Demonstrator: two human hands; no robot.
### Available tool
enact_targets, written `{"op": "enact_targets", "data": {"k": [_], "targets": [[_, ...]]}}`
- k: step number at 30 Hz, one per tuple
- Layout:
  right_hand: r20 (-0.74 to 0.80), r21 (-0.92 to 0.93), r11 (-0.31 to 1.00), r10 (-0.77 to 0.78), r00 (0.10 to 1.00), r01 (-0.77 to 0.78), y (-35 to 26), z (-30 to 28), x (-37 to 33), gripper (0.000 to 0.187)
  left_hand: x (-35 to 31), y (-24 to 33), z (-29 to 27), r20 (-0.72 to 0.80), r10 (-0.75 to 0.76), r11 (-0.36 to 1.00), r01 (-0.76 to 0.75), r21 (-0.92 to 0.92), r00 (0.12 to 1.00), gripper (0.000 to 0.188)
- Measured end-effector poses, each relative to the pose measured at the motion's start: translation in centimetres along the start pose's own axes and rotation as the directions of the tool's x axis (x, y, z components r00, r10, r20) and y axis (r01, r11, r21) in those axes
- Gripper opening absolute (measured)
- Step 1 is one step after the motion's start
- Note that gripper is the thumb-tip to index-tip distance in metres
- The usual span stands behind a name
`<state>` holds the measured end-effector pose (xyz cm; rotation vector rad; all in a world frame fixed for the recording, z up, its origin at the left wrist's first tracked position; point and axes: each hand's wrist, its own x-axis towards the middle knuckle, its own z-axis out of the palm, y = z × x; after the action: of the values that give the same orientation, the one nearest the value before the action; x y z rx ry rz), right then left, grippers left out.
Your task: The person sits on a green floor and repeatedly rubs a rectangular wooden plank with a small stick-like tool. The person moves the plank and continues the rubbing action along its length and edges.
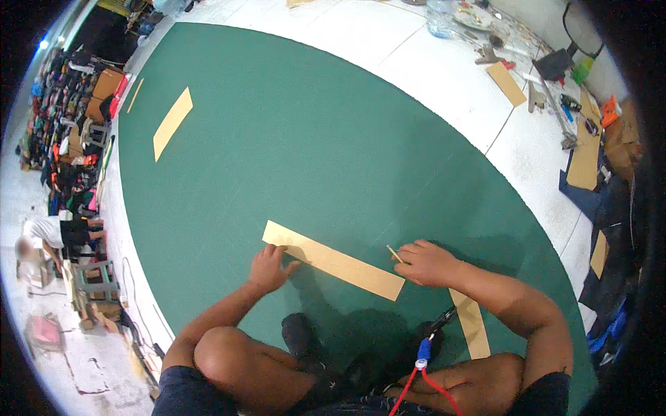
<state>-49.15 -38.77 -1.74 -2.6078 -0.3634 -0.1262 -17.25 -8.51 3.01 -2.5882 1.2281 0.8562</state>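
Red cord (404,392) hangs nearest, between five and six o'clock. Toward six, just below centre, a tan card strip (336,261) lies flat on green cloth (298,139). Around seven-thirty the left hand (269,269) touches its edge, fingers spread – gripping nothing; at four the right hand (429,263) pinches a pencil (394,254). Marking seems in hand – the next stroke likely calls for a steady strip.

No legible text anywhere.

Clear plastic bottle (439,19) at upper right, white-shirted person (47,231) at far left.
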Motion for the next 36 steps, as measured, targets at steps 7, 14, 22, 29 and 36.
{"op": "enact_targets", "data": {"k": [7, 14, 22, 29, 36], "targets": [[0.196, -0.083, 0.985, 0.164, 0.967, -0.150, -4.7, -5.1, -0.5, 0.014, 0.6, 0.4, 7.0, -0.390, 0.128, 0.977, -0.183, -0.108, 0.912, 0.079], [0.221, -0.078, 0.984, 0.176, 0.959, -0.162, -8.0, -4.3, 5.0, 0.019, 6.2, -5.7, 4.4, -0.490, 0.094, 0.982, -0.162, -0.097, 0.866, 0.093], [-0.004, -0.026, 0.850, 0.526, 0.851, -0.526, -11.0, 9.9, 14.2, 0.038, 8.4, -11.2, 3.4, -0.511, -0.027, 0.977, -0.085, -0.194, 0.859, 0.102], [-0.108, -0.107, 0.800, 0.580, 0.807, -0.590, -14.3, 13.0, 14.8, 0.040, 9.9, -13.7, 2.2, -0.518, -0.006, 0.967, -0.127, -0.222, 0.855, 0.090], [-0.084, -0.166, 0.812, 0.554, 0.828, -0.560, -14.0, 13.0, 13.9, 0.042, 11.0, -15.9, 0.3, -0.526, 0.016, 0.961, -0.159, -0.227, 0.850, 0.087]]}}
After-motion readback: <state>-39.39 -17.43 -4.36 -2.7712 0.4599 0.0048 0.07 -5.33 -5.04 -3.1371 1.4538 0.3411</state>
